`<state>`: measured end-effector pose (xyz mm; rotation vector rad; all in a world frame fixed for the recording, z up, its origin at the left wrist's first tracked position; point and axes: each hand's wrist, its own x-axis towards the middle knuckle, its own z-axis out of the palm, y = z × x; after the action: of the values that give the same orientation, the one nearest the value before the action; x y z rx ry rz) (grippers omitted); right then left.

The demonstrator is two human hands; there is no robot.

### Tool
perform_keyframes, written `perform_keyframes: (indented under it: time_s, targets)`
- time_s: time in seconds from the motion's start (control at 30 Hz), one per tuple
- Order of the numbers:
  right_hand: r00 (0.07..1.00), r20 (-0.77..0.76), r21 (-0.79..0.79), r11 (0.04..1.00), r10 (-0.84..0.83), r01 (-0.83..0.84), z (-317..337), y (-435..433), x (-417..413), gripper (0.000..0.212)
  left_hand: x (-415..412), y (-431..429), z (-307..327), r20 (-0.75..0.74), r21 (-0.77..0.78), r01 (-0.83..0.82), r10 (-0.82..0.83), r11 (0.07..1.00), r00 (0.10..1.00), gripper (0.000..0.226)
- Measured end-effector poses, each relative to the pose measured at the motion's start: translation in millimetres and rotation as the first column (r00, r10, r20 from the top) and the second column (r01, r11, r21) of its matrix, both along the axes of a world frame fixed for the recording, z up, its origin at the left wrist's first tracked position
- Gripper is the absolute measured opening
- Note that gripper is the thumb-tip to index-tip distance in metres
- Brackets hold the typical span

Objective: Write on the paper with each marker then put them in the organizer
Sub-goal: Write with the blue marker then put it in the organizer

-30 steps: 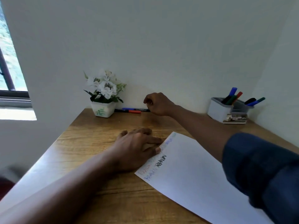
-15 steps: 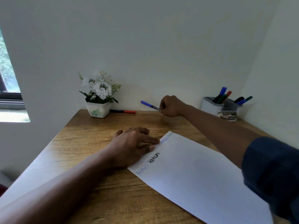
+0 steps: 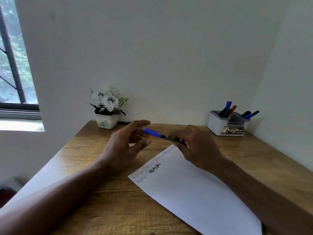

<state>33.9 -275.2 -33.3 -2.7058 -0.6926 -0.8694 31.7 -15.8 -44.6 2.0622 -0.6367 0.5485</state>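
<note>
My right hand (image 3: pixel 196 146) grips a marker with a blue cap (image 3: pixel 156 134) by its black barrel, held level above the far corner of the white paper (image 3: pixel 194 190). My left hand (image 3: pixel 125 146) hovers with its fingers spread around the blue cap; whether they touch the cap I cannot tell. The paper lies slanted on the wooden desk (image 3: pixel 94 200) and bears several handwritten words near its left corner. A white organizer (image 3: pixel 218 126) at the back right holds several markers (image 3: pixel 227 110). Another marker (image 3: pixel 123 122) lies by the wall, mostly hidden behind my left hand.
A white pot of white flowers (image 3: pixel 107 107) stands at the back left of the desk. White walls close the desk at the back and right. A window (image 3: pixel 11 65) is on the left.
My right hand picked the blue-capped marker up from the back wall and carried it toward me over the paper's corner. My left hand lifted off the paper and rose to the cap.
</note>
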Motion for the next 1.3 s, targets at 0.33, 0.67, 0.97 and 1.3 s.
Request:
perform_keyframes:
  time_s: [0.33,0.67,0.97,1.3]
  targets:
    - [0.985,0.000,0.044,0.984,0.174,-0.174,-8,13,-16,0.028,2,-3,-5,-0.061,-0.128,0.136,-0.145,0.982,0.988,0.020]
    - [0.978,0.018,0.025,0.978,0.206,-0.206,-15,28,-26,0.032,-4,-6,-5,-0.063,-0.147,0.206,-0.217,0.967,0.974,0.014]
    - [0.985,0.029,0.063,0.983,0.173,-0.174,-9,24,-35,0.033,-4,-3,-3,-0.054,-0.134,0.222,-0.231,0.966,0.972,0.017]
    - [0.971,-0.154,0.460,0.883,0.181,-0.092,-1,5,-22,0.046,4,12,-5,-0.111,-0.035,-0.109,0.104,0.993,0.988,0.020]
